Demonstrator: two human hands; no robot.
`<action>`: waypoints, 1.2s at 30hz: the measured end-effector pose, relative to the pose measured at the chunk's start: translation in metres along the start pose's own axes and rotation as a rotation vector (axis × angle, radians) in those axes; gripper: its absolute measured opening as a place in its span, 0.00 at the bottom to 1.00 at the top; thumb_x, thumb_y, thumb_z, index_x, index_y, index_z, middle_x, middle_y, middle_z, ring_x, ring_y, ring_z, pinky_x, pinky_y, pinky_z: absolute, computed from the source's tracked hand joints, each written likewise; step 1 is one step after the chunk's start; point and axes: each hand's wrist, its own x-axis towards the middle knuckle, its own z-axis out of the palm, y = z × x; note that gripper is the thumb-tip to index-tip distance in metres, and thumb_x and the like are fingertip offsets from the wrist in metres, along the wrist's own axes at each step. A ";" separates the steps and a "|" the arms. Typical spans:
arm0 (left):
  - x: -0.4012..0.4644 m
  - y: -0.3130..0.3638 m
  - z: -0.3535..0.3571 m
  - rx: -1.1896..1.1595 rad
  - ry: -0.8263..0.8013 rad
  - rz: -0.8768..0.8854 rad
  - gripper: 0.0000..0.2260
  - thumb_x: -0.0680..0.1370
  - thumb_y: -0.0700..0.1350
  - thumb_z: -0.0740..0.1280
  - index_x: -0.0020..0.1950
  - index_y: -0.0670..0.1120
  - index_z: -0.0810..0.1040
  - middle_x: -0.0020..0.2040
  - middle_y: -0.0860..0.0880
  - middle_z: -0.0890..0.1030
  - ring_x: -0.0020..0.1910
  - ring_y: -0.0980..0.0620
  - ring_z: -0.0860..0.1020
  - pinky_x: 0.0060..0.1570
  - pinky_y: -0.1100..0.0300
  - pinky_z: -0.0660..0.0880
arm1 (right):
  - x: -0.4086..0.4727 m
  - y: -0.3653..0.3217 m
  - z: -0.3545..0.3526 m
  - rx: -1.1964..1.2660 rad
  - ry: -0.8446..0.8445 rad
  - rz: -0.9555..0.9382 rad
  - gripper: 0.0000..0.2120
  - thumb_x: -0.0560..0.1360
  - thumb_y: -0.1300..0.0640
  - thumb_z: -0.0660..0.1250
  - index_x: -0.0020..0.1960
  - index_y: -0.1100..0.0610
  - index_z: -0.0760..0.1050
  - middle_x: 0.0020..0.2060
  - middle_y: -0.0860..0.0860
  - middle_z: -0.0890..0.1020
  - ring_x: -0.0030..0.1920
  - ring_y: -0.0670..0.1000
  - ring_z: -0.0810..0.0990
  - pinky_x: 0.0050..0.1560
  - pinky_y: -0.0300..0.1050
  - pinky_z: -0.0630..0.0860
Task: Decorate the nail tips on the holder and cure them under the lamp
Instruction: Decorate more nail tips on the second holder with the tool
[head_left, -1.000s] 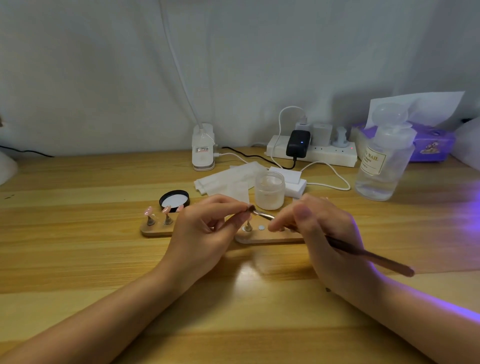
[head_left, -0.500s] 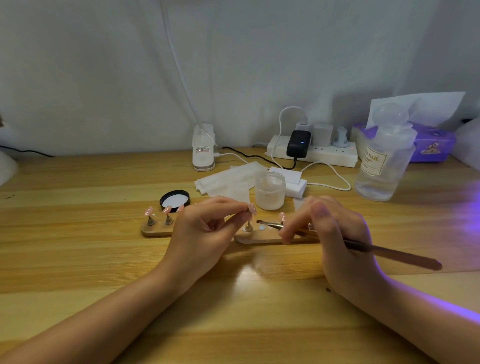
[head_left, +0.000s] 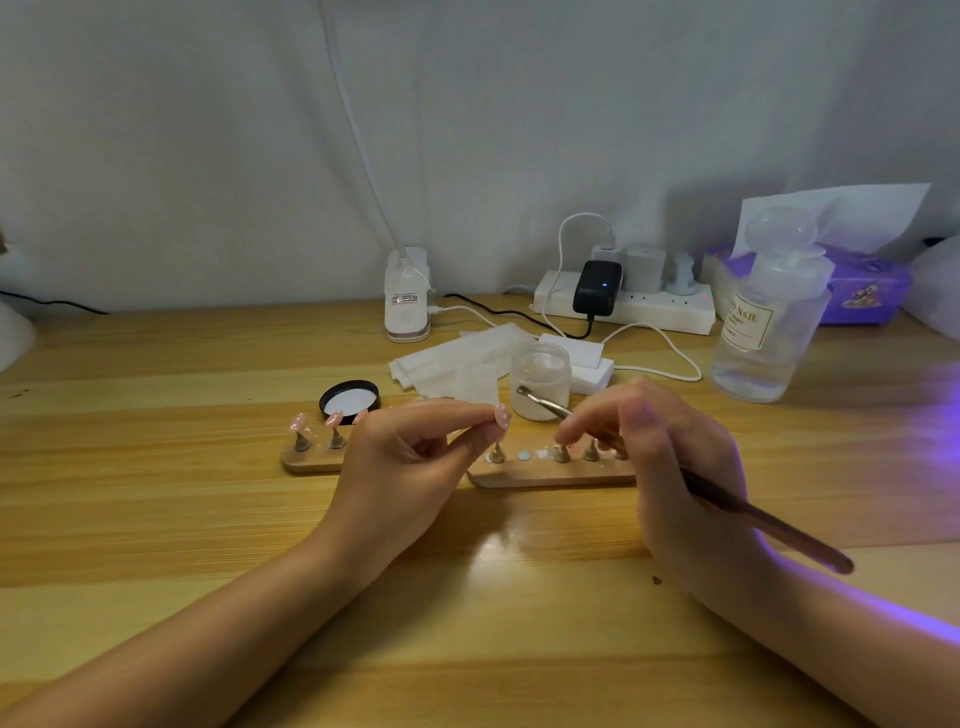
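Observation:
Two wooden holder strips lie on the table: the left holder (head_left: 311, 460) carries pink nail tips (head_left: 334, 419) on small stands, the right holder (head_left: 545, 473) has several stands and bare round spots. My left hand (head_left: 410, 462) pinches a stand with a pink nail tip (head_left: 502, 415) just above the right holder's left end. My right hand (head_left: 670, 467) grips a long thin tool (head_left: 769, 519); its metal tip (head_left: 540, 399) points left in front of the frosted jar (head_left: 540, 379), apart from the held nail tip.
A black jar lid (head_left: 349, 400) lies behind the left holder. White wipes (head_left: 457, 358), a white lamp base (head_left: 408, 296), a power strip (head_left: 623, 301), a clear pump bottle (head_left: 769, 322) and a purple tissue box (head_left: 867, 291) stand behind. Purple light falls from the right.
My right hand drew the tool back to the right, off the nail tip, then raised its metal tip toward the jar. My left hand kept holding the nail tip in place.

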 end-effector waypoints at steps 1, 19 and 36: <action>0.000 0.000 0.000 -0.003 0.003 0.000 0.08 0.69 0.45 0.69 0.48 0.50 0.82 0.40 0.52 0.84 0.36 0.36 0.78 0.37 0.41 0.75 | 0.001 0.000 0.001 -0.022 -0.014 0.007 0.19 0.78 0.41 0.49 0.41 0.45 0.76 0.38 0.42 0.80 0.42 0.47 0.79 0.42 0.52 0.74; 0.000 -0.005 -0.001 -0.008 -0.029 0.015 0.10 0.69 0.44 0.69 0.49 0.50 0.82 0.41 0.55 0.84 0.40 0.51 0.82 0.42 0.55 0.79 | -0.002 0.000 0.002 0.004 -0.081 -0.042 0.25 0.79 0.43 0.49 0.38 0.54 0.79 0.34 0.45 0.80 0.38 0.47 0.78 0.43 0.50 0.72; 0.000 -0.006 0.000 0.037 -0.051 0.092 0.09 0.71 0.39 0.67 0.50 0.46 0.81 0.41 0.52 0.82 0.39 0.58 0.79 0.38 0.65 0.74 | -0.001 -0.001 0.002 -0.060 -0.074 -0.023 0.16 0.77 0.50 0.54 0.41 0.53 0.78 0.36 0.39 0.77 0.40 0.45 0.76 0.42 0.44 0.72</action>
